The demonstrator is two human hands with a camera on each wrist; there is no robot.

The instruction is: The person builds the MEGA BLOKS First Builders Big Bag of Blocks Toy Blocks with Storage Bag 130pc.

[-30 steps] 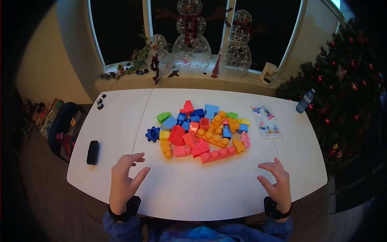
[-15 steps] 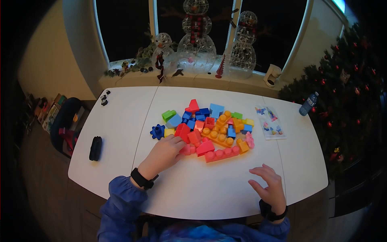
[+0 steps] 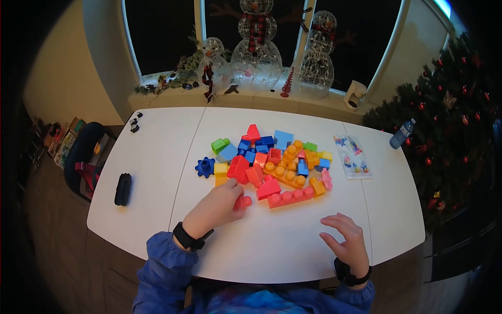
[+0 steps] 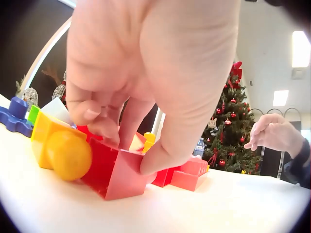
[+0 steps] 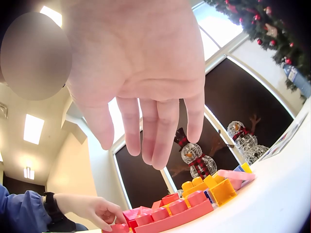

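At the near left edge of a pile of toy building blocks, my left hand (image 3: 215, 208) pinches a small coral-pink block (image 4: 127, 177) by its wall, thumb on one side and fingers on the other. The block lies on its side, its hollow underside facing the left wrist camera. Beside it sits a yellow-orange block (image 4: 69, 154) with a round stud. My right hand (image 3: 345, 239) hovers over the near right of the table with fingers loosely extended and nothing in them. A long pink block (image 3: 291, 197) with a row of studs is the nearest piece to it.
Red, blue, green and orange blocks crowd the middle of the white table (image 3: 251, 251). Further right are a picture sheet (image 3: 353, 157) and a water bottle (image 3: 402, 134). A black case (image 3: 123, 189) lies at left. Snowman figures (image 3: 256, 63) stand at the window.
My left hand has reached in from the left to the pile, taken hold of the coral-pink block and drawn it slightly toward me. The right hand has shifted slightly left.
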